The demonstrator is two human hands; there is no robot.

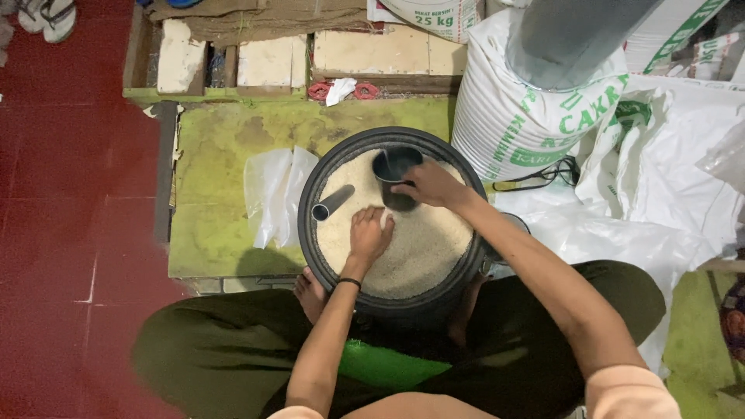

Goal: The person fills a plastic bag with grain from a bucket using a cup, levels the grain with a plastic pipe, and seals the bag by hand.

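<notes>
A person sits on the floor with legs folded around a big round black tub (310,186). The tub is full almost to the top with white rice (423,248).

The right hand (428,185) is wrapped tight around a dark cup (396,177). This grip is closed on the cup's side. The cup stands in the rice at the far side of the tub, a bit tilted, and its open mouth looks dark inside. I cannot tell if there is rice in it.

The left hand (369,233) lies flat on the rice near the middle of the tub. Its fingers are spread and bent a little, pressing into the grains. This grip is loose and holds nothing. A thin black band (348,282) goes around the left wrist.

A short grey tube (332,202) lies on the rice to the left of the left hand. It does not touch either hand.

Just beside the tub on the left, some clear plastic bags (272,190) lie on a yellow-green mat (209,233). The floor past the mat is red (70,194). On the right stands a fat white sack with green print (528,116), very close to the tub. More white sacks (683,155) are heaped behind it. A black cord (543,177) lies near the bottom of the fat sack. Far off at the top left, a pair of sandals (46,17) sits on the red floor.
</notes>
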